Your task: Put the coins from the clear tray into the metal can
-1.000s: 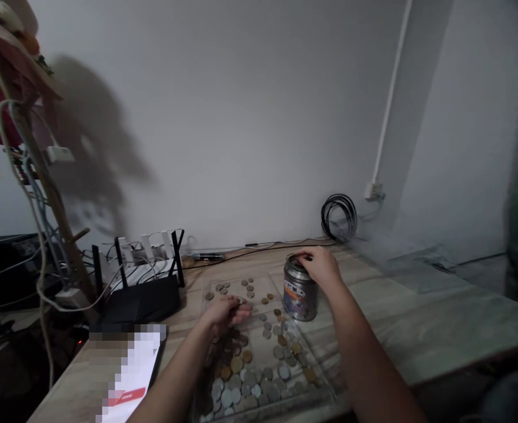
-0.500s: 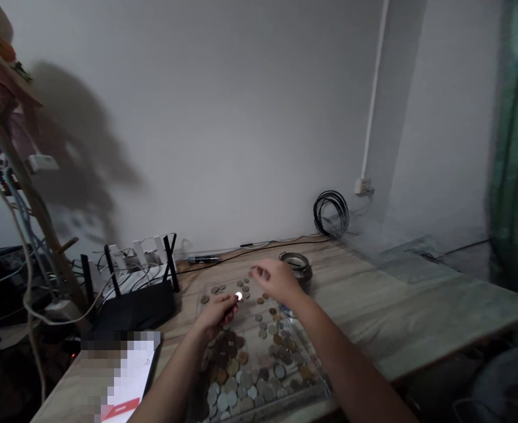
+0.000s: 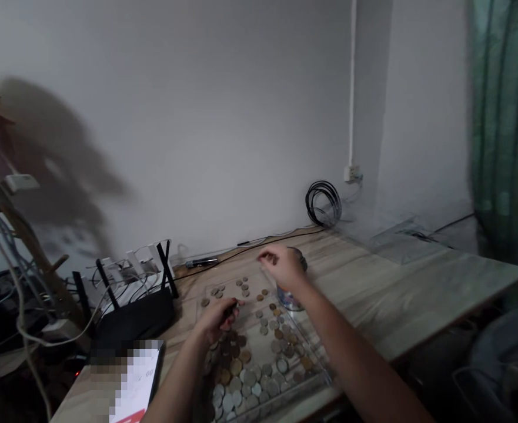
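Many coins (image 3: pixel 236 385) lie in a shallow clear plastic tray (image 3: pixel 280 402), thickest at its near end, with small groups farther back. Over the tray's left part, my left hand (image 3: pixel 217 320) is closed with thumb and fingers pinching a coin (image 3: pixel 237 304), which shows only as a small light edge. Beyond the tray's right side my right hand (image 3: pixel 283 269) is raised, its fingers curled together. Whatever may be in those fingers is too small to make out. It partly covers a dark round container (image 3: pixel 303 260). A blue-patterned can (image 3: pixel 289 299) stands below that wrist.
A black router (image 3: pixel 135 314) with antennas and a phone (image 3: pixel 137 379) lie on the left of the wooden table (image 3: pixel 373 288). Cables run along the wall, with a black cable coil (image 3: pixel 323 204) at the back. A dark pen-like object (image 3: pixel 201 261) lies behind the tray.
My view has turned slightly right. My right hand has shifted toward the round container and covers more of it. The coin in my left hand has tilted and no longer shines.
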### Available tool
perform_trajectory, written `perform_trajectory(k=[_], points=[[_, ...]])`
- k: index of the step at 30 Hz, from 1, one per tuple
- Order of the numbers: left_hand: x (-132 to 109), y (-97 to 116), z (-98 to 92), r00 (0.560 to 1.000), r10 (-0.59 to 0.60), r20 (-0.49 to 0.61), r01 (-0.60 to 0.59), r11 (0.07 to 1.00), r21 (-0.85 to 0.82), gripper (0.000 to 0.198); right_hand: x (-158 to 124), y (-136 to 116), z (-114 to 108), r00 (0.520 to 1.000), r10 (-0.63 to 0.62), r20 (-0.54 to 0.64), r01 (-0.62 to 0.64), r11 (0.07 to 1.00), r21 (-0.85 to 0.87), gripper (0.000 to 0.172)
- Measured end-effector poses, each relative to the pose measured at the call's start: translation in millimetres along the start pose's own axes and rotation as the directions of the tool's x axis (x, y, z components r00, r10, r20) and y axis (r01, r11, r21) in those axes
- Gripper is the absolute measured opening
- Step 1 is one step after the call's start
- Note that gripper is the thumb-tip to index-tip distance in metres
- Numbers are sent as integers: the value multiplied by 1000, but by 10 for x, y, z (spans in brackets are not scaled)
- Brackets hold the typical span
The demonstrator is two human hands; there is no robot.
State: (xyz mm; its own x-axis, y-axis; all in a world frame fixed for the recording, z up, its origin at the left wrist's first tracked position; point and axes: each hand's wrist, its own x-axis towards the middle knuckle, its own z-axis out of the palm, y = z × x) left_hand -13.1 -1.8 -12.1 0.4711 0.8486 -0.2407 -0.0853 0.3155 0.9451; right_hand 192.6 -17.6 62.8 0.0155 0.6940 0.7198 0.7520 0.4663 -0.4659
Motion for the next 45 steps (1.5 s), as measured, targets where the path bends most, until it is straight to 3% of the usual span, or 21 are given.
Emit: perform_trajectory(k=[2,5,8,13,17,21,23,25,28,30,33,35,37,40,43,45], points=[[21,-14,-12,999,-15,-32,14,1000,-14,22,72,175,-189,991,89,-104,-99,991,-93,14],[46,-36,-27,998,6,-64,-7,1000,-20,17,130,394,-361,973,230,-10,-229,960,-163,12],[65,-51,-48,997,20,-76,-21,999,-24,15,121,444,-394,952,302,42,-287,934,-212,11],[79,-52,-71,997,12,-70,-14,1000,-19,13,76,377,-325,963,250,-103,-270,892,-363,13],[60,-40,-52,999,-1,-43,1,1000,-9,13,83,365,-341,964,245,-101,-265,887,-378,13],[28,-16,-21,999,-19,-48,17,999,-49,14,53,175,-282,973,41,-228,-110,948,-298,20],[18,-6,-10,998,-25,-58,21,997,-72,14,-8,22,-134,989,-41,-145,10,979,-205,22],[16,-2,-6,998,-23,-59,18,996,-84,15,-97,-112,83,992,-89,93,101,986,-130,20],[21,-6,-9,999,5,-36,-8,997,-74,14,-234,-210,409,896,-104,433,170,979,-115,21],[16,-6,-7,1000,1,-19,-2,998,-65,11,-295,-214,544,845,-89,527,179,976,-123,22],[-12,10,4,1000,-30,-1,30,996,-86,12,-322,-198,594,830,-66,553,174,974,-144,20],[-33,26,4,999,-48,18,50,991,-125,16,-303,-207,554,842,-64,536,177,971,-162,19],[-40,37,-11,996,-63,57,72,983,-168,20,-260,-222,465,883,-79,462,174,971,-166,18],[-19,33,-50,993,-51,111,75,973,-218,27,-157,-187,227,974,-101,203,137,976,-172,19],[15,10,-75,992,-56,109,79,971,-227,34,-46,-10,-74,996,-17,-84,-5,967,-253,21],[30,-4,-77,992,-83,96,103,970,-222,37,10,162,-232,979,123,-162,-170,933,-318,19]])
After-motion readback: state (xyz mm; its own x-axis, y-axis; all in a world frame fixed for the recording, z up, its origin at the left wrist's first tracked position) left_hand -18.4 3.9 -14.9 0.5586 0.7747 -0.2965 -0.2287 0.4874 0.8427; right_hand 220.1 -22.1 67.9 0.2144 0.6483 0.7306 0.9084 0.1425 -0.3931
